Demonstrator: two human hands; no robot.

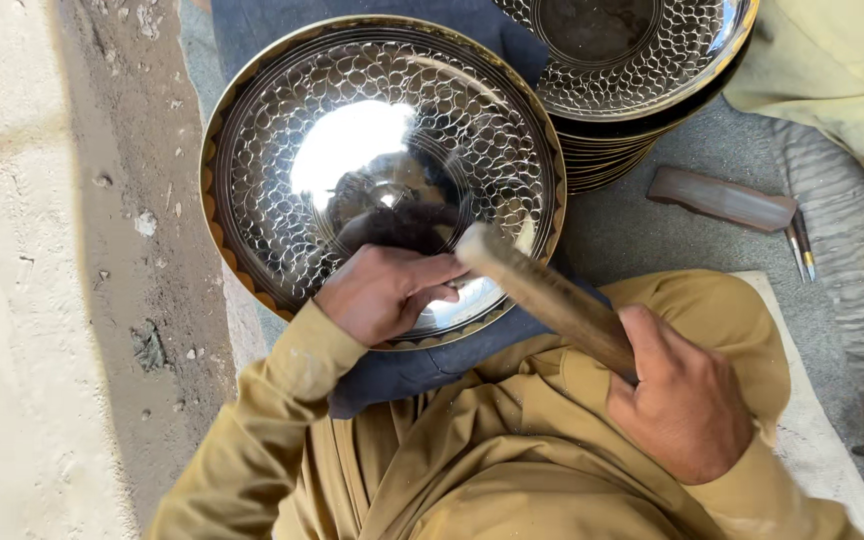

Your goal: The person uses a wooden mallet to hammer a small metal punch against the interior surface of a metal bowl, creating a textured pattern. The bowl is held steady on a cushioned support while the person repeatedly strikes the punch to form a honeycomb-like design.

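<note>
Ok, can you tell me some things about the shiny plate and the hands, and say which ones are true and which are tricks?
1. The right hand grips a wooden handle. True.
2. The left hand hangs in the air, away from the plate. False: it rests on the shiny patterned plate, fingers curled at its near rim.
3. More patterned plates sit in a stack behind it. True.
4. The plate lies on bare sand. False: a dark blue cloth shows under it, across the person's lap.
5. The plate's surface is all plain and smooth. False: a scale-like pattern rings a smooth, bright centre.
6. A dark flat block lies on the ground near the stack. True.
</note>
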